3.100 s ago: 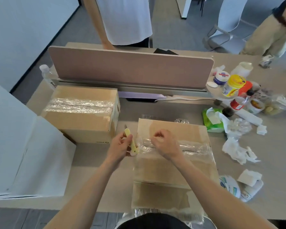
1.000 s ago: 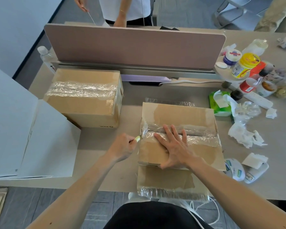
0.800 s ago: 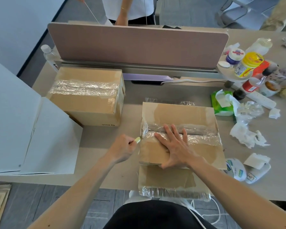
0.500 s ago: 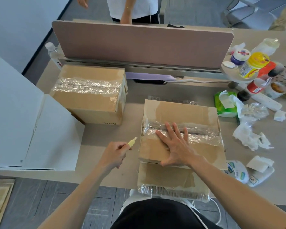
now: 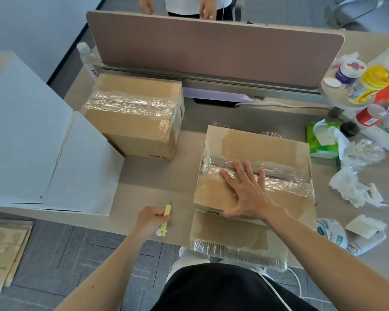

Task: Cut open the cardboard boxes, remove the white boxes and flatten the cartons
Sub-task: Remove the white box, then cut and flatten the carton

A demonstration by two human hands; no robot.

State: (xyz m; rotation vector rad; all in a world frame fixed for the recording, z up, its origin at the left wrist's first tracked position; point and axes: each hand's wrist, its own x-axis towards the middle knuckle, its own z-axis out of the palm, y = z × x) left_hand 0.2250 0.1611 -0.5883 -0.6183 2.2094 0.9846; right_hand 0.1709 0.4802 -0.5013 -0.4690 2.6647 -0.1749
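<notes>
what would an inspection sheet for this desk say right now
surface: beige desk, bare between the boxes
job's things: near cardboard box and far cardboard box, clear tape across both tops; white boxes at left; flattened cartons on floor
clutter: jars, tissue pack, crumpled tissues at right
grippers: left hand grips yellow box cutter, clear of the boxes; right hand flat on near cardboard box, fingers spread
cables: white cable along divider
surroundings: person standing behind divider; chair

Right hand (image 5: 249,194) — flat on carton (image 5: 256,144)
</notes>
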